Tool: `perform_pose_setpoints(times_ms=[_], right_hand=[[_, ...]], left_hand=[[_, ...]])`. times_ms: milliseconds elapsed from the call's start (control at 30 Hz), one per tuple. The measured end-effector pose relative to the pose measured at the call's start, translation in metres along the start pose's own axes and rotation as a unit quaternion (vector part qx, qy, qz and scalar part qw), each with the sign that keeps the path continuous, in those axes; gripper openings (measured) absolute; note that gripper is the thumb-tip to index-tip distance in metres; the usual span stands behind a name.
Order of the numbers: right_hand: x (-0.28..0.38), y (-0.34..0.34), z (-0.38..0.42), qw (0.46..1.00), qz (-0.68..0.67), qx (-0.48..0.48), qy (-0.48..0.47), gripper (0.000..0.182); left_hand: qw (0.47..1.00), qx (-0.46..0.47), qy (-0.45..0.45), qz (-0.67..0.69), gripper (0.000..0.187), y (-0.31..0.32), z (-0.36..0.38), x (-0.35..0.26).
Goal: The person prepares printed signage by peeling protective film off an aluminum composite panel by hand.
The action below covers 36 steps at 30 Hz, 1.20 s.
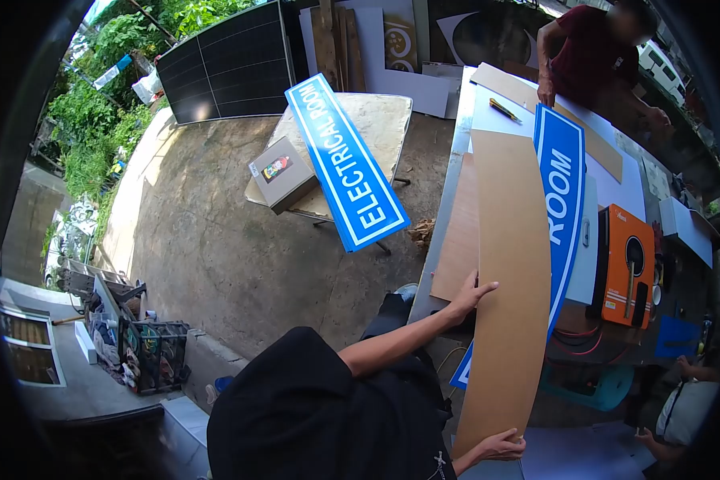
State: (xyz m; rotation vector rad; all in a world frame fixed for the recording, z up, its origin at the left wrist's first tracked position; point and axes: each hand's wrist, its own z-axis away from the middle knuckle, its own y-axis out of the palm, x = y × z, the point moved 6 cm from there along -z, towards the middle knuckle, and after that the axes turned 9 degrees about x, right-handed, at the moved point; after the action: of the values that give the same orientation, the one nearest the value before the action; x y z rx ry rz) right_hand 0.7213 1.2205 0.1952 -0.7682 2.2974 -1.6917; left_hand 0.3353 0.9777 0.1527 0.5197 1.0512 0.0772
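A long brown board [510, 264] slants across the table, slightly bowed, its near end out past the table's edge. My left hand [472, 298] grips its left edge, thumb on top and the other fingers partly hidden. At the near end, my right hand [500, 446] is closed on the corner. Partly beneath the board lies a blue sign [564, 172] with white letters reading "ROOM"; the rest of its lettering is covered. A co-worker's hand [546, 90] is close to the sign's far end.
On a small table [376, 120] rest an "ELECTRICAL ROOM" sign [348, 164] and a cardboard box [282, 174]. The worktable holds a yellow cutter knife [504, 110] and an orange box [616, 268]. Another person [684, 408] is at lower right. Dark panels [228, 68] lean behind.
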Motion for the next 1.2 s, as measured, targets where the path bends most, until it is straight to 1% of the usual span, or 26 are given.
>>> perform_pose_setpoints(times_ms=[67,100,167,200,233,300,333,367,400,433,467,500,533,567,600,633,700,767,833,933,1000,1067,1200], right_hand=[[0.003,-0.001,-0.003,0.999,0.014,0.030,0.016,0.041],[0.010,-0.004,-0.005,0.999,0.024,0.038,0.007,0.040],[0.032,-0.012,-0.009,0.997,0.054,0.049,0.003,0.040],[0.039,-0.012,-0.011,0.997,0.038,0.062,0.014,0.042],[0.047,-0.013,-0.012,0.997,0.021,0.072,0.029,0.045],[0.076,-0.032,-0.013,0.994,0.008,0.097,0.043,0.048],[0.091,-0.040,-0.013,0.994,0.007,0.101,0.040,0.050],[0.099,-0.048,-0.010,0.993,0.008,0.107,0.041,0.052],[0.104,-0.049,-0.003,0.995,0.007,0.092,0.032,0.053],[0.109,-0.048,0.005,0.997,0.004,0.079,0.015,0.055],[0.112,-0.052,0.014,0.996,-0.003,0.076,0.038,0.055],[0.121,-0.054,0.022,0.996,-0.015,0.076,0.052,0.056],[0.134,-0.054,0.031,0.995,-0.033,0.075,0.062,0.057],[0.149,-0.055,0.043,0.994,-0.043,0.077,0.067,0.057],[0.173,-0.067,0.075,0.992,-0.047,0.067,0.098,0.057],[0.186,-0.071,0.087,0.991,-0.052,0.066,0.104,0.058],[0.215,-0.080,0.121,0.992,-0.047,0.068,0.095,0.060],[0.238,-0.087,0.146,0.992,-0.056,0.075,0.085,0.060],[0.250,-0.096,0.175,0.991,-0.051,0.081,0.098,0.060],[0.259,-0.108,0.224,0.984,-0.055,0.095,0.138,0.060],[0.254,-0.109,0.255,0.980,-0.065,0.099,0.159,0.061],[0.250,-0.110,0.286,0.973,-0.056,0.113,0.191,0.061],[0.245,-0.108,0.339,0.964,-0.065,0.132,0.222,0.060]], left_hand=[[0.997,-0.020,-0.073,0.029,0.046,-0.013,0.010,0.005],[0.998,0.001,-0.039,0.051,0.037,-0.028,0.006,0.022],[0.996,-0.046,-0.017,0.078,0.032,-0.057,0.026,0.008],[0.994,-0.043,0.008,0.105,0.028,-0.081,0.033,0.001],[0.992,-0.072,0.030,0.098,0.024,-0.111,0.040,-0.008],[0.976,-0.172,0.106,0.080,0.021,-0.184,0.055,-0.046],[0.953,-0.264,0.142,0.045,0.021,-0.231,0.063,-0.066],[0.922,-0.338,0.189,-0.001,0.024,-0.285,0.074,-0.089],[0.901,-0.374,0.217,-0.014,0.031,-0.364,0.074,-0.093],[0.825,-0.503,0.217,-0.137,0.044,-0.386,0.100,-0.132],[0.723,-0.619,0.175,-0.252,0.062,-0.453,0.112,-0.142],[0.700,-0.634,0.066,-0.321,0.082,-0.500,0.121,-0.155],[0.663,-0.670,-0.037,-0.333,0.099,-0.546,0.129,-0.159],[0.580,-0.746,-0.145,-0.294,0.109,-0.595,0.126,-0.152],[0.602,-0.731,-0.172,-0.270,0.090,-0.612,0.120,-0.164],[0.617,-0.709,-0.208,-0.271,0.090,-0.619,0.117,-0.156],[0.668,-0.619,-0.249,-0.330,0.089,-0.613,0.070,-0.140],[0.725,-0.515,-0.250,-0.383,0.088,-0.576,0.016,-0.122],[0.777,-0.409,-0.227,-0.420,0.087,-0.533,-0.027,-0.108],[0.838,-0.256,-0.181,-0.447,0.086,-0.463,-0.065,-0.087],[0.864,-0.171,-0.157,-0.447,0.085,-0.421,-0.070,-0.073],[0.880,-0.106,-0.142,-0.442,0.084,-0.390,-0.067,-0.063],[0.886,-0.021,-0.142,-0.441,0.083,-0.366,-0.032,-0.046]])
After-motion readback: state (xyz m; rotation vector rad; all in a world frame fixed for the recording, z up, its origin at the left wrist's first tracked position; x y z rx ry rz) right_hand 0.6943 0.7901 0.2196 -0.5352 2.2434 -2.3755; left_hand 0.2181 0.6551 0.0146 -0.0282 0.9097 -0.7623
